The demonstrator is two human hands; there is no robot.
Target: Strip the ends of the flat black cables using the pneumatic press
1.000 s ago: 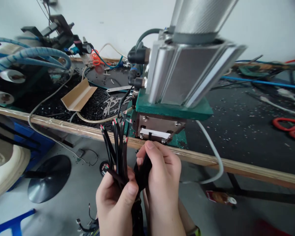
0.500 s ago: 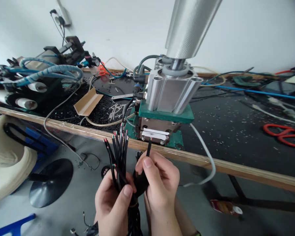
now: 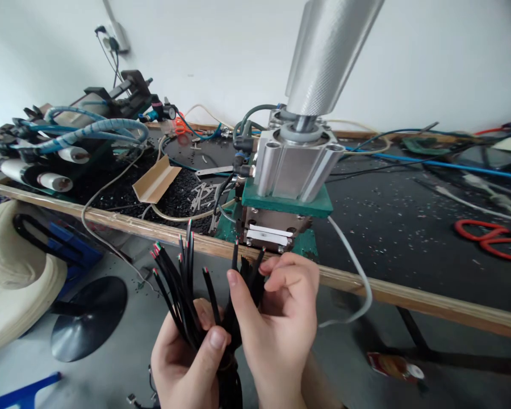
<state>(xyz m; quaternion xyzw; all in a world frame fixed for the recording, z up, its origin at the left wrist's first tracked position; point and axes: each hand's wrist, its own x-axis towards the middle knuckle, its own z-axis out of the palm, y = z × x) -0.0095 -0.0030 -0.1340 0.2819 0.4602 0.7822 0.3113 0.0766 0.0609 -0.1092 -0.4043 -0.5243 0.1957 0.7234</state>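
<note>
Cables fanned wider: your left hand [image 3: 183, 363] gripped the black stripped-end wire bundle [image 3: 183, 284], while your right hand [image 3: 281, 318] pinched separated strands [image 3: 249, 272] below the silver pneumatic press [image 3: 289, 176].

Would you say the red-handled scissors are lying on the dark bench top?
Yes, the red-handled scissors lie flat on the dark bench top, far from both hands.

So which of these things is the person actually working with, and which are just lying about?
In use:
- left hand gripping the bundle of black wires
- right hand picking at a few wire ends
- small press just beyond the hands

Lying about:
- red scissors
- cardboard piece
- blue hoses
</note>
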